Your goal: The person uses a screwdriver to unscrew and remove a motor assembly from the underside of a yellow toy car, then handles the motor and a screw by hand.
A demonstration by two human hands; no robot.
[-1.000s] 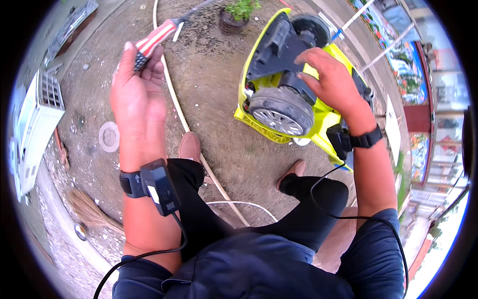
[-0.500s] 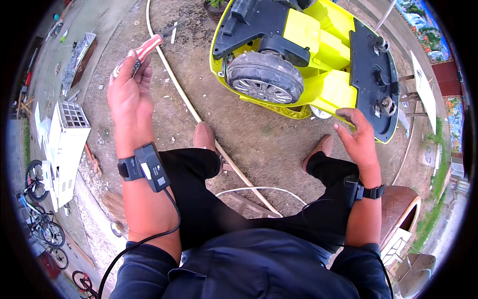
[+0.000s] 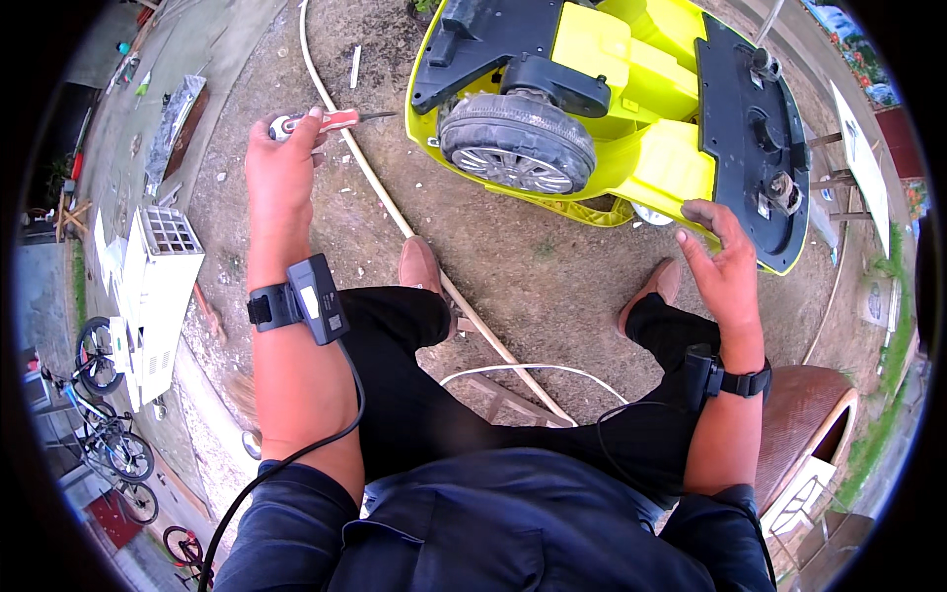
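My left hand (image 3: 280, 176) is closed round the handle of a red and white screwdriver (image 3: 338, 119), whose dark shaft points right. On the ground ahead lies a yellow ride-on toy car (image 3: 663, 170), tipped so its underside with black panels faces me. Its black wheel (image 3: 520, 148) has a grey spoked hub and sits between my hands, farther away. My right hand (image 3: 725, 259) hovers by the car's near yellow edge, thumb and fingers apart and nothing in them. Whether its fingertips touch the edge I cannot tell.
A pale pipe (image 3: 383, 201) runs across the dirt past my left shoe (image 3: 419, 264). White appliance casing (image 3: 163, 296) and bicycles (image 3: 123, 449) stand at left. Beside my right forearm is a brown woven chair (image 3: 804, 419). A white board (image 3: 862, 163) stands at far right.
The screwdriver has swung from pointing up and right to lying nearly level, pointing at the car. My left hand has turned with it and lowered slightly. My right hand keeps its pose.
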